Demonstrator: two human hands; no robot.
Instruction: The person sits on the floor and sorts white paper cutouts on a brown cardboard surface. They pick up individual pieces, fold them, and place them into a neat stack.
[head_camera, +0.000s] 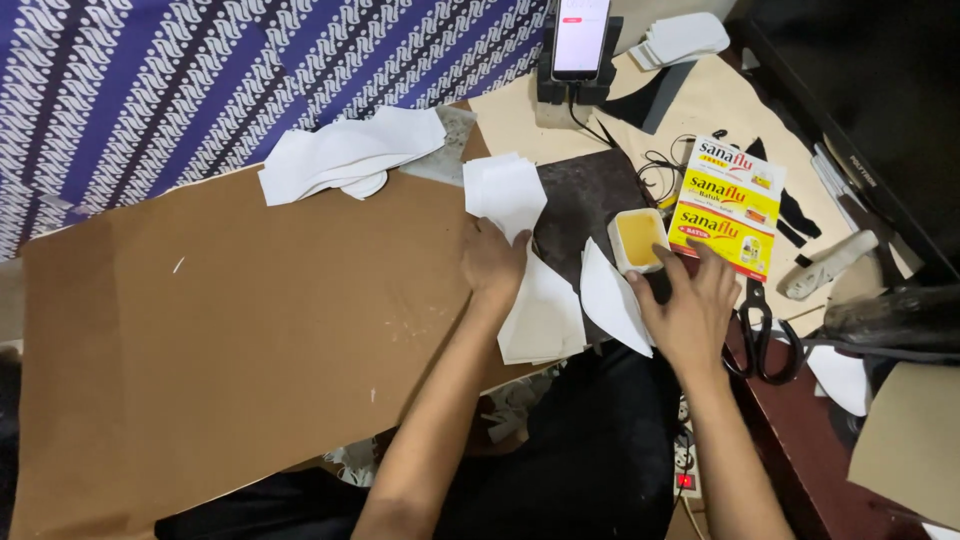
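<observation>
Left hand (492, 262) is pressing flat, fingers spread, on white cut pieces (540, 305). Right hand (690, 305) is touching the yellow paste tub (637, 240), grip loose, holding nothing. Brown cardboard surface (250, 330) is lying beneath.

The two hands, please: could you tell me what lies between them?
In the head view, white cut sheets lie on a dark mat between the left hand and the right hand.

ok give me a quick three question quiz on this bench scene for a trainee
1. True or false: the right hand holds the scissors.
2. What does the left hand rest on? A) white cut pieces B) phone C) yellow box
3. What colour is the paste in the small tub by the right hand's fingertips?

Key: 1 false, the scissors lie beside it; 2 A; 3 yellow.
</observation>
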